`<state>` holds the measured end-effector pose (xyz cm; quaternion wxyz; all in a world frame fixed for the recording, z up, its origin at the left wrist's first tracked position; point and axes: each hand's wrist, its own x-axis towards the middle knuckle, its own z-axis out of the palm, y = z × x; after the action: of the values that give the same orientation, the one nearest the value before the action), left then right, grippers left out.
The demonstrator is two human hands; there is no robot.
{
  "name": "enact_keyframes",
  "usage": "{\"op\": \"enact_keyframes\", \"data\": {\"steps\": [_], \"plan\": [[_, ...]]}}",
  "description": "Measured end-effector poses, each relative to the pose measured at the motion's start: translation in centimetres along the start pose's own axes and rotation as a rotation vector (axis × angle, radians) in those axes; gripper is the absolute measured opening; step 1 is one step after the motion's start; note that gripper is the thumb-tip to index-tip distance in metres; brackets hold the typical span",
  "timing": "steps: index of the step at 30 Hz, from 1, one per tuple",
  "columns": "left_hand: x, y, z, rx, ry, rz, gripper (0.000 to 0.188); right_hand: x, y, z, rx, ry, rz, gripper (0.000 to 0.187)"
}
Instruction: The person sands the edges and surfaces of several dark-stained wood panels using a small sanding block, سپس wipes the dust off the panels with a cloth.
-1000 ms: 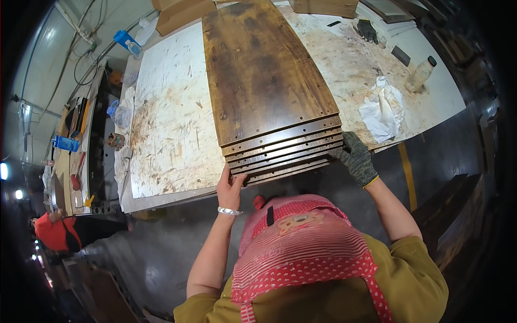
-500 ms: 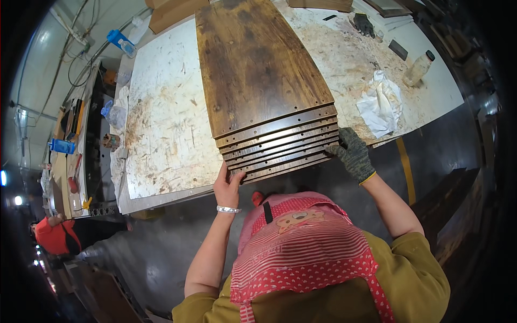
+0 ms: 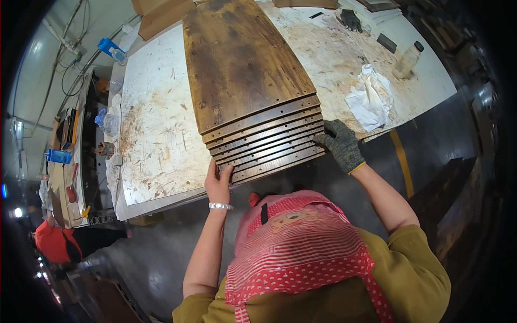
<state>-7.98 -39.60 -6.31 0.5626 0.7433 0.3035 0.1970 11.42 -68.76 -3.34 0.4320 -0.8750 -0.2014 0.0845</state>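
Observation:
A stack of several brown wood-grain boards (image 3: 250, 62) lies on the white table, its near ends stepped like stairs and dotted with small holes. My left hand (image 3: 217, 183), bare with a silver bracelet at the wrist, grips the near left corner of the lower boards, its thumb against their front edge. At the near right corner, my right hand (image 3: 340, 145) wears a dark grey knitted glove with a yellow cuff. Its thumb and fingers close on the board edges there. The undersides of the boards are hidden.
The stained white tabletop (image 3: 153, 129) carries a crumpled white cloth (image 3: 370, 98), a clear bottle with a dark cap (image 3: 408, 60), a dark block (image 3: 386, 43) and a dark glove (image 3: 351, 20). A cardboard box (image 3: 161, 16) stands at the back. Another person in red (image 3: 54, 241) is far left.
The whole view has shifted, so the table and boards appear a little further left. Both hands keep their places at the near corners of the stack.

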Motion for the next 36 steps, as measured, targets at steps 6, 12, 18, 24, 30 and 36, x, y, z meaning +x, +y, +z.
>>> {"op": "enact_keyframes", "data": {"steps": [6, 12, 18, 24, 30, 36], "plan": [[0.5, 0.0, -0.1, -0.037, -0.03, -0.135, 0.058, -0.2, 0.3, -0.2, 0.042, 0.012, -0.028, 0.053], [-2.0, -0.4, -1.3, 0.107, -0.218, 0.115, 0.088, -1.5, 1.7, -0.7, -0.192, -0.183, -0.052, 0.074], [-2.3, -0.3, -0.5, 0.179, -0.085, -0.006, 0.084, -1.7, 2.0, -1.1, -0.247, -0.176, -0.091, 0.068], [-2.1, -0.8, 0.1, 0.209, 0.019, -0.047, 0.074, -1.4, 1.6, -0.4, -0.269, -0.136, -0.087, 0.057], [-1.0, -1.6, -0.2, 0.241, 0.033, 0.055, 0.065, -0.7, 2.2, -0.5, -0.24, -0.167, -0.087, 0.055], [3.2, 0.5, -3.0, -0.087, -0.088, -0.017, 0.06, 3.6, 0.4, -2.7, -0.049, -0.08, -0.016, 0.073]]}}
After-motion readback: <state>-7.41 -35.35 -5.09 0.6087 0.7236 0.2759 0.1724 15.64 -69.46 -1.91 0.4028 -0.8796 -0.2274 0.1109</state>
